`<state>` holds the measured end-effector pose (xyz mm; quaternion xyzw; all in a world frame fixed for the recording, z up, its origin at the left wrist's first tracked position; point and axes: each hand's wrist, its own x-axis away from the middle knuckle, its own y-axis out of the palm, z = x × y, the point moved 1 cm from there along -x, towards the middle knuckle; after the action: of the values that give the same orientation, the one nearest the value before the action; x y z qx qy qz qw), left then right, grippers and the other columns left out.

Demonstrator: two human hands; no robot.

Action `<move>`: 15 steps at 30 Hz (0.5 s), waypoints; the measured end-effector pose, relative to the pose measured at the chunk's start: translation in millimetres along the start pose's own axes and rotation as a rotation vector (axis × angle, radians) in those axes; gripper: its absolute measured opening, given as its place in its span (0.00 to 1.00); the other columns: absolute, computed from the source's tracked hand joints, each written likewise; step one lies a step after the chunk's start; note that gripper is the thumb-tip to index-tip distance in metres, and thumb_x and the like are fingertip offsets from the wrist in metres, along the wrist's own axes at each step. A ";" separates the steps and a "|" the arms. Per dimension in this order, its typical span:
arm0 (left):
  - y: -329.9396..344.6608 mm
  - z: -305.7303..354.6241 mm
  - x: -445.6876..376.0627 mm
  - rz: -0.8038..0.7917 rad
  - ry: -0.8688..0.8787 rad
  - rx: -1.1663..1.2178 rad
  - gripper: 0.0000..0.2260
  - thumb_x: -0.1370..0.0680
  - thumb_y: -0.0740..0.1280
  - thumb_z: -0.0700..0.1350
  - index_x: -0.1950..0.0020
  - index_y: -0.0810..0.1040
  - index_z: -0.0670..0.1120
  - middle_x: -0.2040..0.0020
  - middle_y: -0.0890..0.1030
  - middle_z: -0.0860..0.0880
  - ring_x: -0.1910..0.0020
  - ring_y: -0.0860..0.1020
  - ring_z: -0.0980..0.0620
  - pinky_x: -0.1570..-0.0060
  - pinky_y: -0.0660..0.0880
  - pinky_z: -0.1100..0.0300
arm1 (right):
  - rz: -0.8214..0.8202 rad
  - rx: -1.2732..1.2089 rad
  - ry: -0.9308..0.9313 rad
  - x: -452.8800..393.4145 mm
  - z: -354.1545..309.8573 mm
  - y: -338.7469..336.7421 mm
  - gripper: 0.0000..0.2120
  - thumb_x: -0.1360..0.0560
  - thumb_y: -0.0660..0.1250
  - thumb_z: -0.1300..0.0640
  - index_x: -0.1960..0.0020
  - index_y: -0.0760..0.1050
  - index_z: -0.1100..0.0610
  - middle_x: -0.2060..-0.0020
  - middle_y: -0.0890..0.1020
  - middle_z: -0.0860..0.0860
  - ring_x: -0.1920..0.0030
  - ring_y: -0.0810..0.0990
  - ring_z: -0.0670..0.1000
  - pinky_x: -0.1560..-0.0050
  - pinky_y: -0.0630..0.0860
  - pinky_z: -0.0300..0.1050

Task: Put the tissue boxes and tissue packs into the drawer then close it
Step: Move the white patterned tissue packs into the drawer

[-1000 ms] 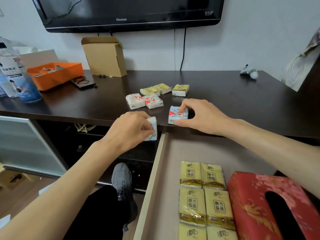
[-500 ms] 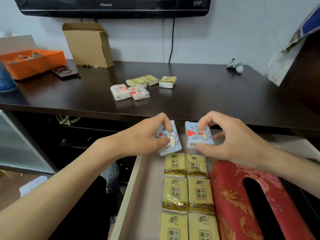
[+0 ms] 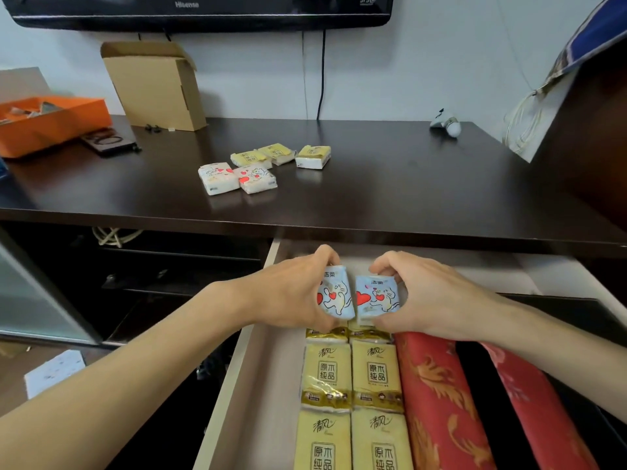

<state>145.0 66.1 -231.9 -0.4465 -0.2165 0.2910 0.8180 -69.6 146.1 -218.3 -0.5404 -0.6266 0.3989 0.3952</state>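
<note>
Two pale blue tissue packs printed with a cat and red hearts, side by side and nearly touching, tilted up over the far end of the open drawer (image 3: 261,385): left blue pack (image 3: 336,295) in the left hand's grip (image 3: 291,293), right blue pack (image 3: 378,295) in the right hand's grip (image 3: 434,300). Below them, yellow tissue packs (image 3: 351,378) flat in two columns on the drawer floor. Just beside these, a red tissue box (image 3: 437,401) with gold pattern. On the table (image 3: 407,184), two white heart-printed packs (image 3: 237,178) touching, three yellow-topped packs (image 3: 281,154) behind.
</note>
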 end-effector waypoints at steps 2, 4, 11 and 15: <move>0.5 -2.7 -0.7 -0.007 0.015 -0.055 0.30 0.35 0.79 0.58 0.40 0.65 0.60 0.46 0.72 0.61 0.48 0.76 0.59 0.56 0.79 0.67 | -0.020 0.016 0.033 -3.0 0.3 1.6 0.40 0.37 0.76 0.38 0.29 0.68 0.43 0.41 0.76 0.40 0.44 0.77 0.45 0.48 0.79 0.46; 1.9 -4.8 -2.6 -0.018 0.036 -0.116 0.29 0.34 0.78 0.58 0.38 0.69 0.58 0.45 0.67 0.60 0.44 0.71 0.57 0.53 0.75 0.67 | -0.047 0.017 0.058 -6.2 0.5 3.7 0.41 0.37 0.77 0.40 0.27 0.68 0.46 0.42 0.75 0.41 0.44 0.77 0.46 0.48 0.78 0.46; 9.6 -10.0 -11.1 -0.022 0.067 -0.148 0.32 0.34 0.77 0.59 0.33 0.71 0.57 0.47 0.65 0.60 0.44 0.69 0.58 0.53 0.72 0.70 | -0.133 -0.066 0.105 -15.1 4.7 10.1 0.34 0.39 0.80 0.41 0.36 0.74 0.44 0.47 0.76 0.41 0.50 0.79 0.43 0.55 0.80 0.44; 14.6 -11.4 -11.9 -0.013 0.066 -0.190 0.35 0.35 0.77 0.60 0.31 0.69 0.56 0.46 0.66 0.59 0.45 0.70 0.57 0.50 0.76 0.68 | -0.152 -0.095 0.104 -17.8 3.2 13.3 0.38 0.40 0.80 0.43 0.33 0.73 0.45 0.42 0.78 0.44 0.46 0.79 0.46 0.46 0.82 0.50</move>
<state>139.2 57.5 -251.3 -0.5299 -0.2189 0.2490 0.7806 -65.9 129.5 -232.9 -0.5296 -0.6627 0.3088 0.4301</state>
